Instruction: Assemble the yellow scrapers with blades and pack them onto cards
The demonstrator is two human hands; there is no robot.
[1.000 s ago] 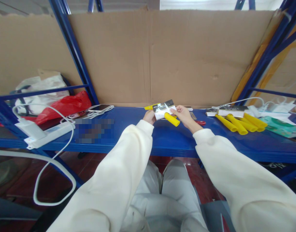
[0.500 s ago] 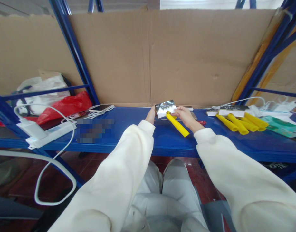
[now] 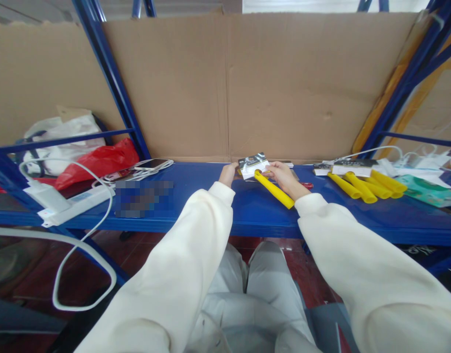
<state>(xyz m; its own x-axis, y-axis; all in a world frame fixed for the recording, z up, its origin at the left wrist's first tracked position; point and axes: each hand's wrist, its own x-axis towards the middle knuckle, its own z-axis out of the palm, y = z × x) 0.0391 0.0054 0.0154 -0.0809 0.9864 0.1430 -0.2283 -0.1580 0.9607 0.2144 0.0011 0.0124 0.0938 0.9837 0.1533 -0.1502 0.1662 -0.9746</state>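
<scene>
My right hand (image 3: 282, 177) is closed, fingers pinching the right edge of a black-and-white card (image 3: 252, 166) where a long yellow tube-like handle (image 3: 275, 190) meets it. The handle slants down to the right over the blue shelf. My left hand (image 3: 228, 174) is at the card's left side, its fingers closed by a small yellow piece (image 3: 240, 172) that shows at the card's edge. Whether that piece joins the handle behind the card is hidden. Behind my right hand lies a red-ended item (image 3: 306, 185), partly covered.
Several yellow handles (image 3: 361, 189) with black-and-white cards (image 3: 352, 168) lie on the right of the blue shelf (image 3: 196, 215), beside a green packet (image 3: 431, 191). On the left are a phone (image 3: 156, 164), a white power strip (image 3: 78, 203) and a red bag (image 3: 100, 162). Cardboard (image 3: 284, 83) stands behind.
My left hand has shifted slightly left, off the card's edge, and a yellow piece now shows there. The long handle's lower end has swung a little to the right.
</scene>
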